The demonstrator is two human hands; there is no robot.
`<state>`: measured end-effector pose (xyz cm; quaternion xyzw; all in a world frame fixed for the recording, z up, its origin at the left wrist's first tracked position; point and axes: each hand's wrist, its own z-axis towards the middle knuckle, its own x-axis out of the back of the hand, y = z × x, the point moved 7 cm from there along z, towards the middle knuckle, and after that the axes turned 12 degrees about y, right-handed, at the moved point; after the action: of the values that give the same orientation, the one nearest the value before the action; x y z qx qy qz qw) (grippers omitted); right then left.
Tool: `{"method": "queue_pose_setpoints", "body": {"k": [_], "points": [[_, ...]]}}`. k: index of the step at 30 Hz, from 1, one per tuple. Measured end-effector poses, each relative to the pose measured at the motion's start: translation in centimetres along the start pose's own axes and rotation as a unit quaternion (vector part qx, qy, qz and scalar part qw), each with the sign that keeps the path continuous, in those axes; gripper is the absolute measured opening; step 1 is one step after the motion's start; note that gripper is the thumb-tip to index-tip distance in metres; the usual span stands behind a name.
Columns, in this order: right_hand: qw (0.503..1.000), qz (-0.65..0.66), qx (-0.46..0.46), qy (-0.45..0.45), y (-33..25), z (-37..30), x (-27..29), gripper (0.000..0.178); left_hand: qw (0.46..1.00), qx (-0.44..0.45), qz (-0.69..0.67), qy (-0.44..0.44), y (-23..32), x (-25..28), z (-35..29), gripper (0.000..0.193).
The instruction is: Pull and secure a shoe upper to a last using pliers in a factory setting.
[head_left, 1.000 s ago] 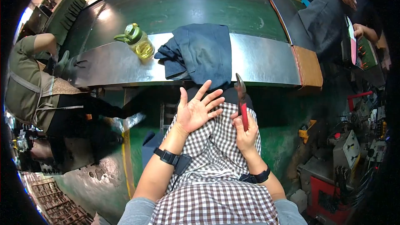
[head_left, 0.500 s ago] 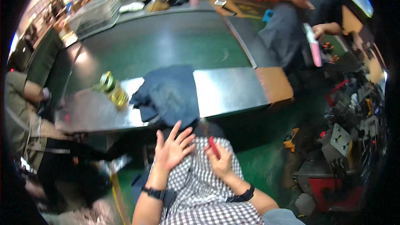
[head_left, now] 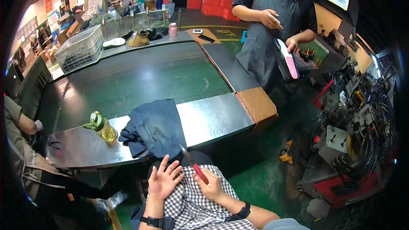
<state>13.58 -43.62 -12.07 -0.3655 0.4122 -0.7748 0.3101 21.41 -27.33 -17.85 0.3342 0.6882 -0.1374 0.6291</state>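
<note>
Above my lap, my left hand (head_left: pixel 162 182) is open, palm up with the fingers spread, and holds nothing. Beside it, my right hand (head_left: pixel 211 186) is closed round the red handle of a small knife (head_left: pixel 199 172), its narrow metal blade pointing up and away from me. A checked black-and-white apron (head_left: pixel 187 196) covers my lap under both hands. Just beyond the blade tip lies a crumpled dark blue cloth (head_left: pixel 155 127), spread over the bench's metal edge (head_left: pixel 213 116). Neither hand grips the cloth.
A green-capped bottle (head_left: pixel 104 128) stands left of the cloth. Behind lies a green conveyor belt (head_left: pixel 140 79), with a grey crate (head_left: pixel 81 49) at far left. A co-worker (head_left: pixel 268 30) holds a pink-and-white shoe sole (head_left: pixel 287 61); another person (head_left: pixel 21 140) is at left. Machinery (head_left: pixel 334 142) stands right.
The view has tilted up and steadied, so the bench and hands sit lower and more of the background shows. My left hand stays open, and my right still holds the knife.
</note>
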Motion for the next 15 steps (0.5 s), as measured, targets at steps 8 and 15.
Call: {"method": "queue_pose_setpoints", "body": {"k": [8, 15], "points": [[1.000, 0.010, 0.002, -0.002, -0.39, -0.16, -0.24, 0.019, 1.000, -0.004, 0.020, 0.012, 0.16, 0.29, -0.41, 0.062], [1.000, -0.003, 0.003, 0.000, -0.08, -0.44, -0.45, 0.018, 1.000, 0.006, 0.020, 0.015, 0.21, 0.16, -0.66, 0.067]]}}
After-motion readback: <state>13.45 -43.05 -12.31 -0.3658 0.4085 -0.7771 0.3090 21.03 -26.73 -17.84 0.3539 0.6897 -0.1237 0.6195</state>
